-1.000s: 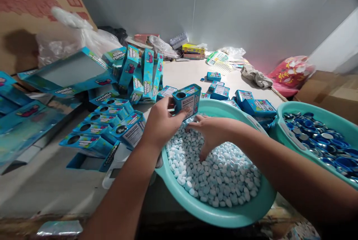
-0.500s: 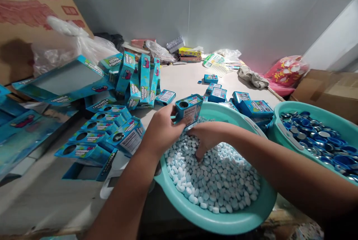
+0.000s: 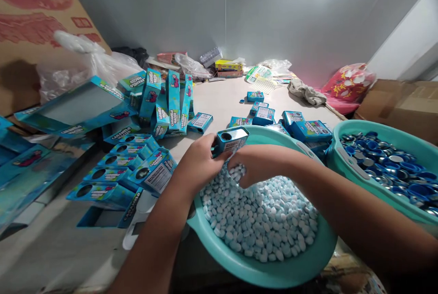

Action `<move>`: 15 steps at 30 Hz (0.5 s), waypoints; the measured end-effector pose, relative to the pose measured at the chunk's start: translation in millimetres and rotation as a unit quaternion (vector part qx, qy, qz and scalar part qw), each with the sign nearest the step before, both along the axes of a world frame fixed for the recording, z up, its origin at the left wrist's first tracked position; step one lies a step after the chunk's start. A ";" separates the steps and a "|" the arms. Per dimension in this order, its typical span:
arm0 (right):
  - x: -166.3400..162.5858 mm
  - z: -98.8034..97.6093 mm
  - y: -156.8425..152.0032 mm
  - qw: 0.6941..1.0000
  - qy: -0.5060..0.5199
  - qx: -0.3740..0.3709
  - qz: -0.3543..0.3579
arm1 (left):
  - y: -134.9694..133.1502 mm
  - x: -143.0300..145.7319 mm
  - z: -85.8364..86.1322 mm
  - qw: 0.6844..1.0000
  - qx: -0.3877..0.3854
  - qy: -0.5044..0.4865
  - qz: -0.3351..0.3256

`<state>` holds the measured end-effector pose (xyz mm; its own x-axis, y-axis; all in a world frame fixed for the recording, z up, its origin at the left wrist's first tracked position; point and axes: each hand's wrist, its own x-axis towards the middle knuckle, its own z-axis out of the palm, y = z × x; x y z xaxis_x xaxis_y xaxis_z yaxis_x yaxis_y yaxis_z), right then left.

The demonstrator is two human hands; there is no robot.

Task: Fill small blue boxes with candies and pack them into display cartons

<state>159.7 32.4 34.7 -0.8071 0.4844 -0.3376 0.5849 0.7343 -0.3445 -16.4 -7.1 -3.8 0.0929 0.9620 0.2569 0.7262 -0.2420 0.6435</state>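
My left hand [image 3: 201, 159] grips a small blue candy tin [image 3: 232, 141] with a dark round hole in its top, held over the far left rim of a turquoise basin [image 3: 267, 275]. White and pale blue candies [image 3: 270, 225] fill much of that basin. Just above them, close to the tin, my right hand [image 3: 256, 164] is cupped around a handful of candies. Left of the basin stands a row of similar open tins [image 3: 106, 175], and one more tin [image 3: 153, 170] leans beside them.
A second turquoise basin [image 3: 345, 166] on the right holds blue-rimmed metal caps [image 3: 397, 166]. Blue cartons [image 3: 160, 97] are stacked at the left, near an open display box [image 3: 78, 102]. More tins [image 3: 304, 132] lie behind the basins. A white scale [image 3: 132, 237] sits beneath my left forearm.
My right hand has come up out of the candies with a handful, turning its palm toward the tin. The tin has tilted slightly in my left hand.
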 end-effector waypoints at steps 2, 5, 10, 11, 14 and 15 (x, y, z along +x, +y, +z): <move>4.5 7.0 2.8 0.997 0.069 -0.036 0.007 | -0.3 0.5 1.3 1.000 -0.001 0.009 -0.006; 10.6 14.6 7.5 0.983 0.150 -0.105 0.007 | -1.1 0.9 2.8 1.000 -0.011 0.017 -0.020; 14.3 12.4 13.5 0.905 0.321 -0.275 -0.039 | -2.2 0.5 3.6 0.998 -0.015 0.005 -0.065; 13.4 10.8 13.9 0.877 0.368 -0.306 -0.052 | -2.0 0.6 3.3 0.997 -0.021 0.005 -0.068; 7.7 8.6 12.9 0.785 0.495 -0.353 -0.121 | -1.0 1.0 2.1 0.996 -0.038 0.008 -0.079; 5.4 9.1 12.4 0.752 0.536 -0.351 -0.154 | -0.7 1.3 1.7 0.995 -0.044 0.012 -0.084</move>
